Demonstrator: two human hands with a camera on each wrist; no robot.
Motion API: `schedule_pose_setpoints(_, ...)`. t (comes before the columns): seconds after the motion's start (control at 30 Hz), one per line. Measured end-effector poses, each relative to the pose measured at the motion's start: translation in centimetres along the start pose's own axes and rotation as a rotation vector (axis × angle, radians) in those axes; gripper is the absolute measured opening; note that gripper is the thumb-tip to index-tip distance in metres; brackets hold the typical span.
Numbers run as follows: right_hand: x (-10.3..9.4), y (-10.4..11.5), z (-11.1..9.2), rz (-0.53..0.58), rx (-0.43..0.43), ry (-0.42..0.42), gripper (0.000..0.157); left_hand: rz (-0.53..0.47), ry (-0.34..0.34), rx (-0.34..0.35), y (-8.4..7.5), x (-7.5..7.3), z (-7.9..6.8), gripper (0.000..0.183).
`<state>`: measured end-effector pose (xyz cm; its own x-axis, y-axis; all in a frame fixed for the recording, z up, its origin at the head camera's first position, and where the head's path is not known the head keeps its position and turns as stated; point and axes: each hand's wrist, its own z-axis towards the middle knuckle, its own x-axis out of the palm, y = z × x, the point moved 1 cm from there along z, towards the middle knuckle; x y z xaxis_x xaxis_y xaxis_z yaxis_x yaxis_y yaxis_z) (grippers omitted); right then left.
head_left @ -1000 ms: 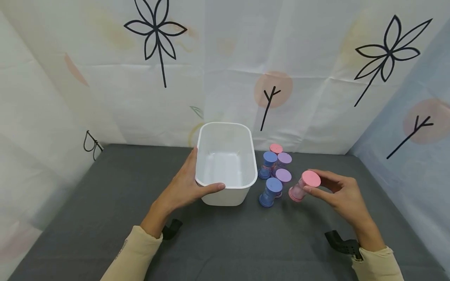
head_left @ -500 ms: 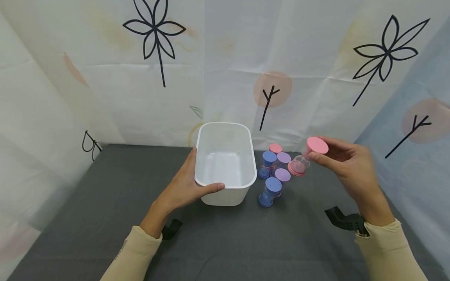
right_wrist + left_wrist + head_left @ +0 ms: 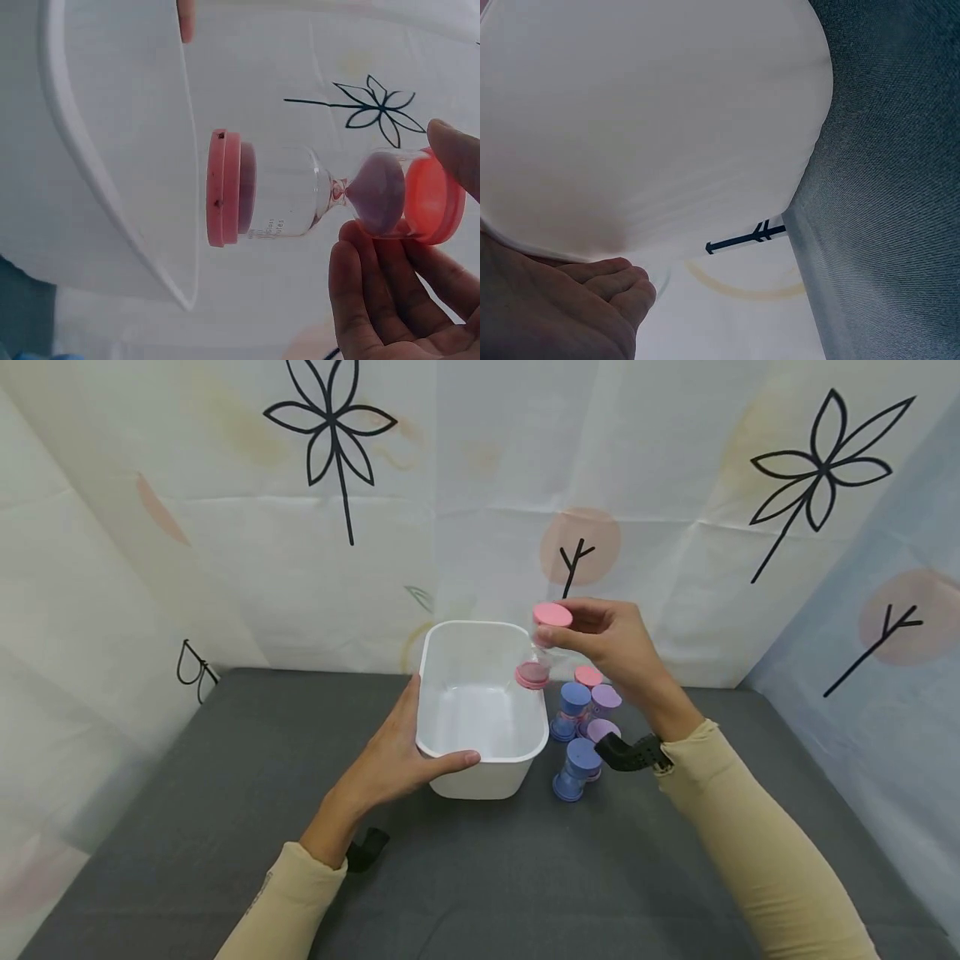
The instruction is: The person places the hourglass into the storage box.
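Woven cloth (image 3: 487, 877), rounded tub (image 3: 480, 782), right hand (image 3: 617, 642) pinching clear hourglass (image 3: 289, 187)

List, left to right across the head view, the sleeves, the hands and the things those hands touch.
Left sleeve, left hand, tub, held hourglass, right hand, right sleeve.

The raised hourglass (image 3: 330, 191) has pink end caps, clear glass with small dark print and mauve-pink sand. The plastic tub (image 3: 483, 781) is plain white. Nearby hourglasses (image 3: 583, 756) are blue, lilac and pink. The tablecloth (image 3: 480, 877) is dark grey; the whitish backdrop (image 3: 480, 568) carries black-outlined flowers, black twigs on peach discs and a yellow arc. The sleeves (image 3: 757, 843) are beige.
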<state>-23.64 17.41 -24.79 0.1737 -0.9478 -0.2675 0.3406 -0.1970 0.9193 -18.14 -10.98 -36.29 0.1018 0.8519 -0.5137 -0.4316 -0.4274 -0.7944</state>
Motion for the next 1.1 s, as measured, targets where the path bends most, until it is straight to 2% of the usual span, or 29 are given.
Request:
schedule_pose_setpoints(0.1, 1.7, -0.2, 1.8, 0.016, 0.043, 0.008, 0.041, -0.01, 0.004, 0.007, 0.0, 0.1, 0.0, 0.123)
schedule_pose_setpoints(0.33, 5.3, -1.2, 5.6, 0.0, 0.06, 0.028, 0.037, -0.041, 0.014, -0.005, -0.1, 0.1, 0.1, 0.123)
schedule_pose_setpoints(0.63, 9.2, -3.9, 7.8, -0.077, 0.259, 0.036, 0.039, -0.061, 0.015, -0.005, 0.1, 0.2, 0.2, 0.119)
schedule_pose_setpoints(0.9, 10.3, -5.6, 8.4, -0.13, 0.41, 0.018, 0.039, -0.064, 0.035, -0.028, 0.0, 0.3, 0.2, 0.118)
schedule_pose_setpoints(1.1, 10.7, -6.1, 9.1, -0.107, 0.443, 0.015, 0.04, -0.057, 0.028, -0.026, -0.1, 0.1, 0.3, 0.119)
